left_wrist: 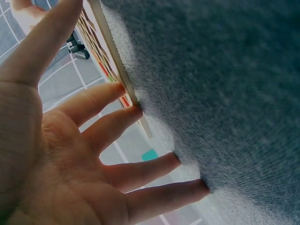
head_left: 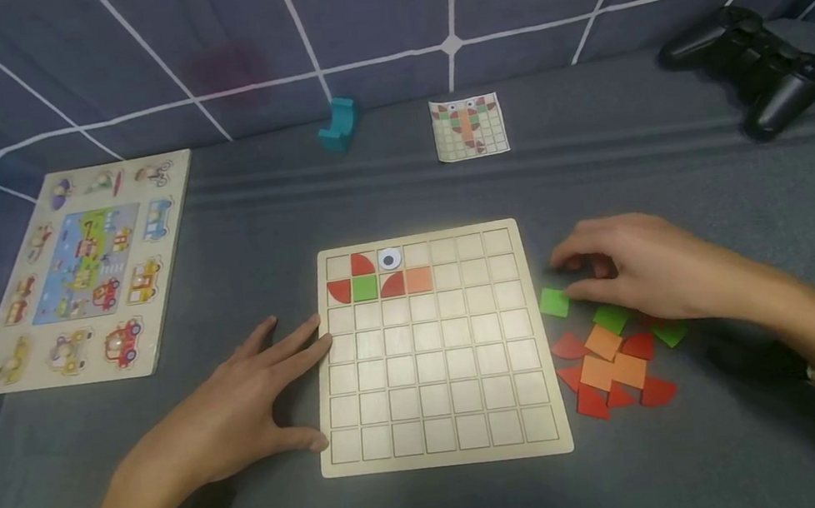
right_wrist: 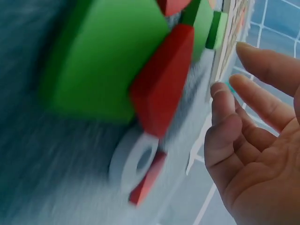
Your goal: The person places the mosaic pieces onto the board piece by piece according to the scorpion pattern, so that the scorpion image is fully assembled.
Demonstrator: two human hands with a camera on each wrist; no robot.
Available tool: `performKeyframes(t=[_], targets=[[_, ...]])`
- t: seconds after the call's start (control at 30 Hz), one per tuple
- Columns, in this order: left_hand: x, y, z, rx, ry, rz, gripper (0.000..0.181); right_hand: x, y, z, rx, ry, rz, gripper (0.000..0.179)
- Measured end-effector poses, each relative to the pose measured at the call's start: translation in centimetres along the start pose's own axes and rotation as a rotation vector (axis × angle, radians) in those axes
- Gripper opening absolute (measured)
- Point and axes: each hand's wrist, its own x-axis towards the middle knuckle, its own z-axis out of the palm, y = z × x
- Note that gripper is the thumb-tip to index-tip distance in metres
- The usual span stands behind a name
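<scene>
L fingers [head_left: 305, 359] touch grid brd [head_left: 429, 336] | R fingers [head_left: 587, 240] nr grn sq [head_left: 553, 303]

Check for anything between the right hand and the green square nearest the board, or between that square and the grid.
Nothing visible blocks the right hand from the green square; towards the grid, only the board's rim intervenes.

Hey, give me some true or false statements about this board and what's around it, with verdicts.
1. The left grip touches the board. True.
2. The board is full. False: most of its squares are bare.
3. An eye piece sits in the board's top row. True.
4. The pieces beside the board are all green. False: red pieces and orange pieces lie there too.
5. A pattern card lies beyond the board. True.
</scene>
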Motion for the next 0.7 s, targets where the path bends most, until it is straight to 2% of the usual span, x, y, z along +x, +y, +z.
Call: performKeyframes(t=[0.2,0.3,0.47,0.7], targets=[[0.0,0.2,0.0,0.008,-0.002,-0.013,0.105,-1.6,2.7,-1.2,-0.075,0.039,0.124,0.036],[0.0,0.2,0.0,0.010,-0.004,-0.012,0.105,-2.1,4.5,-1.4,-0.079,0.055,0.181,0.038],[0.1,0.2,-0.1,0.012,-0.011,-0.011,0.105,-3.1,6.5,-1.3,-0.061,0.075,0.195,0.037],[0.1,0.3,-0.2,0.010,-0.007,-0.012,0.106,-3.2,6.6,-1.1,-0.055,0.062,0.198,0.026]])
